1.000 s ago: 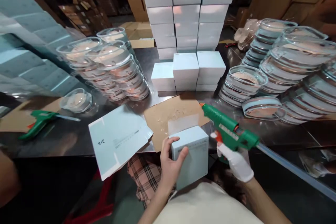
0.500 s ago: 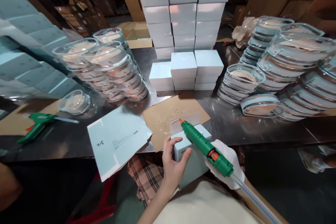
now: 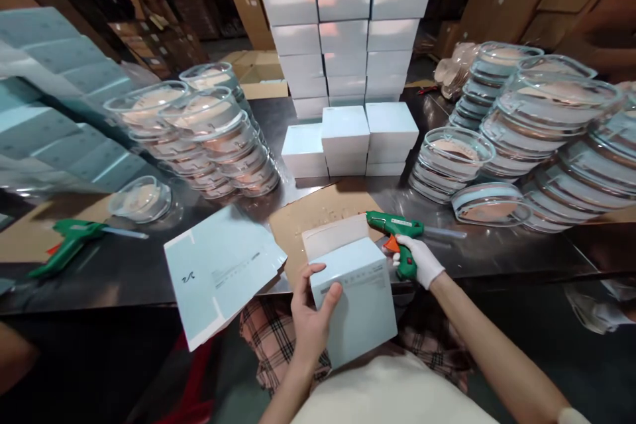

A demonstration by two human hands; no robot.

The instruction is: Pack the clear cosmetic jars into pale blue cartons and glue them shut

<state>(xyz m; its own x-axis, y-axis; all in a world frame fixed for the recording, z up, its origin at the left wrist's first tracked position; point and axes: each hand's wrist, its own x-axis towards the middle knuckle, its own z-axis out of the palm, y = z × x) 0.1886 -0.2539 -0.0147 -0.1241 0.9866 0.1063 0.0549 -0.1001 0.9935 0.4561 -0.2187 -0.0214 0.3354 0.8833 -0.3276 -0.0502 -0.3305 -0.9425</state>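
Observation:
My left hand (image 3: 312,318) is bare and grips a light blue carton (image 3: 362,305) at its left side, thumb on the near face. The carton tilts at the table's front edge, its white end flap (image 3: 335,236) standing open on the far side. In a white glove, my right hand (image 3: 416,258) is closed round the handle of a green glue gun (image 3: 395,224) with an orange trigger. The gun lies level just right of the carton, nozzle to the left, a clear glue stick (image 3: 446,232) out of its back. Brown cardboard (image 3: 291,225) with glue drips lies beyond the carton.
Flat blue cartons (image 3: 223,271) overhang the table edge at left, near a second green glue gun (image 3: 72,242). Round clear containers stand in stacks at left (image 3: 238,146) and right (image 3: 447,165). Pale boxes (image 3: 342,66) are piled at the back; more blue cartons (image 3: 54,126) rise far left.
My right hand has swung the glue gun from over the carton's flap down to the right, turning it sideways. The carton now shows more of its near face, still in my left hand.

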